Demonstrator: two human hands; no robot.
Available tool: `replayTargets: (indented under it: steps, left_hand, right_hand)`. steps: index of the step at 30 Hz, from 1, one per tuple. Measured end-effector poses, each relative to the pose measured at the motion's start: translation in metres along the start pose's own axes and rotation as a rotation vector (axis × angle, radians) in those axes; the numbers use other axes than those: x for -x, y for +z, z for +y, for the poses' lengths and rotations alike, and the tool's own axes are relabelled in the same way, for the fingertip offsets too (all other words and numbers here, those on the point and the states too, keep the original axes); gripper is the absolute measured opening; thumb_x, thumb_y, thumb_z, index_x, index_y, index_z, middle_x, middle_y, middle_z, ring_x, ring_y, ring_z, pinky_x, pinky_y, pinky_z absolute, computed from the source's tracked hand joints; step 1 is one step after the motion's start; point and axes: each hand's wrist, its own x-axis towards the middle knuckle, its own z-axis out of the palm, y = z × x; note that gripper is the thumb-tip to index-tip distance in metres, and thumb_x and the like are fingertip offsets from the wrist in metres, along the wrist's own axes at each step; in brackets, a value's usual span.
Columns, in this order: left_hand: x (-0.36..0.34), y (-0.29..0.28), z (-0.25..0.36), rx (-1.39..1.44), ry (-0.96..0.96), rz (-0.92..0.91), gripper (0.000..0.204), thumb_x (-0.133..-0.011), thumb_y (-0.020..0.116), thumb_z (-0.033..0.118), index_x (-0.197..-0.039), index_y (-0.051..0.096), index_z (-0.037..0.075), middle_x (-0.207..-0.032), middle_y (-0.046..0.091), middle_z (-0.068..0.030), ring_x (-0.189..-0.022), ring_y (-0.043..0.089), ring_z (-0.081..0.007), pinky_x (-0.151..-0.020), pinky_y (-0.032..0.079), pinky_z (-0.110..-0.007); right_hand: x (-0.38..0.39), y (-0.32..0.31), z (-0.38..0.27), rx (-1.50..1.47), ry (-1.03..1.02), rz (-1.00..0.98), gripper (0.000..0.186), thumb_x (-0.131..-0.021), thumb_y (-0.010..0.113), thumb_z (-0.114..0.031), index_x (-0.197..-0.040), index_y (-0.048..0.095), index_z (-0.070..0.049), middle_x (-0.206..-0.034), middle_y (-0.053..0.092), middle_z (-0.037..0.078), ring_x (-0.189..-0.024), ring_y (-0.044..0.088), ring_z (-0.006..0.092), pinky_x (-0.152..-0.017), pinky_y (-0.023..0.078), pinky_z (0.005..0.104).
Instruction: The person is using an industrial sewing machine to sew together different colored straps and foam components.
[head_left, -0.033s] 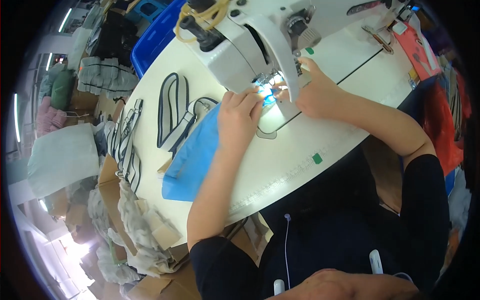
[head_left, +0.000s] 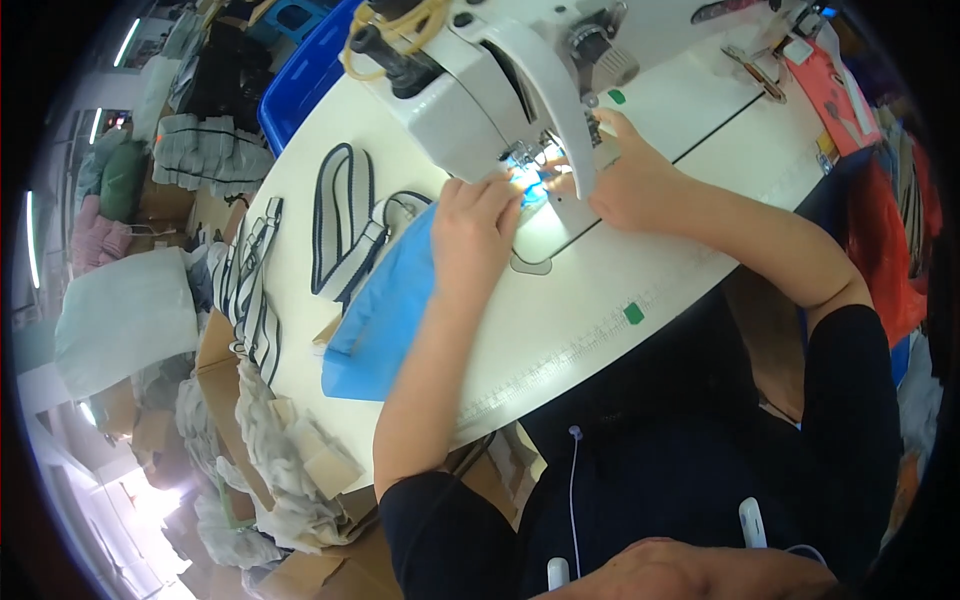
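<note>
A white sewing machine (head_left: 450,120) stands over the table, its lamp lighting the needle area. Blue fabric (head_left: 385,325) lies flat to the left and runs up under my left hand (head_left: 472,225). That hand is closed, its fingertips pinching the lit blue material beside the needle. My right hand (head_left: 635,185) reaches in from the other side, fingers curled around the needle area behind the machine's curved white guard (head_left: 560,110). The guard and the glare partly hide its fingertips, so what they grip is not clear.
Striped webbing straps (head_left: 330,225) lie left of the fabric, with more straps (head_left: 262,300) near the table's edge. A blue bin (head_left: 300,85) stands behind. Small metal snips (head_left: 755,72) lie at the far right. Cardboard boxes (head_left: 225,375) and wrapped bundles crowd the left side.
</note>
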Motion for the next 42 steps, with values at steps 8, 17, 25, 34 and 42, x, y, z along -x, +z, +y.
replayTargets:
  steps: [8, 17, 25, 34, 42]
  left_hand:
    - [-0.001, 0.006, -0.014, 0.006, 0.015, 0.029, 0.011, -0.074, 0.072, 0.008, -0.085, 0.069, 0.009, -0.088, 0.066, -0.0077, -0.087, 0.059, -0.0291, -0.074, 0.049, -0.039]
    - [-0.007, -0.004, -0.019, 0.055, -0.146, -0.083, 0.016, -0.073, 0.075, 0.013, -0.088, 0.075, 0.008, -0.09, 0.065, -0.0085, -0.09, 0.059, -0.0291, -0.078, 0.049, -0.039]
    - [-0.009, -0.001, -0.037, 0.081, -0.174, -0.086, 0.026, -0.071, 0.077, 0.013, -0.095, 0.071, 0.006, -0.095, 0.066, -0.0088, -0.092, 0.059, -0.0305, -0.08, 0.049, -0.039]
    - [-0.017, -0.004, -0.037, 0.074, -0.047, -0.013, 0.026, -0.072, 0.075, 0.013, -0.097, 0.07, 0.007, -0.098, 0.067, -0.01, -0.093, 0.059, -0.0322, -0.081, 0.049, -0.041]
    - [-0.016, -0.002, -0.029, 0.057, -0.08, -0.059, 0.029, -0.071, 0.076, 0.015, -0.099, 0.07, 0.007, -0.096, 0.066, -0.0092, -0.091, 0.059, -0.0309, -0.081, 0.049, -0.04]
  right_hand:
    - [-0.003, -0.002, 0.007, -0.05, 0.039, -0.117, 0.03, -0.086, 0.06, -0.008, -0.111, 0.066, -0.022, -0.122, 0.061, -0.002, -0.12, 0.05, 0.0181, -0.111, 0.02, 0.0507]
    - [0.0, 0.009, 0.01, -0.063, 0.03, 0.02, 0.033, -0.081, 0.061, -0.005, -0.109, 0.069, -0.021, -0.121, 0.06, -0.003, -0.112, 0.051, 0.0289, -0.105, 0.031, 0.0493]
    - [-0.004, 0.011, 0.006, -0.003, 0.044, 0.069, 0.036, -0.078, 0.062, -0.002, -0.109, 0.069, -0.019, -0.119, 0.062, -0.004, -0.11, 0.05, 0.0261, -0.103, 0.033, 0.0448]
    - [-0.002, 0.011, 0.014, -0.143, 0.043, 0.105, 0.031, -0.077, 0.058, 0.001, -0.1, 0.07, -0.016, -0.116, 0.064, -0.006, -0.106, 0.052, 0.0233, -0.104, 0.033, 0.0418]
    - [-0.001, 0.005, 0.014, -0.154, 0.032, 0.09, 0.031, -0.076, 0.058, 0.001, -0.099, 0.07, -0.016, -0.116, 0.064, -0.006, -0.099, 0.051, 0.0225, -0.103, 0.034, 0.0428]
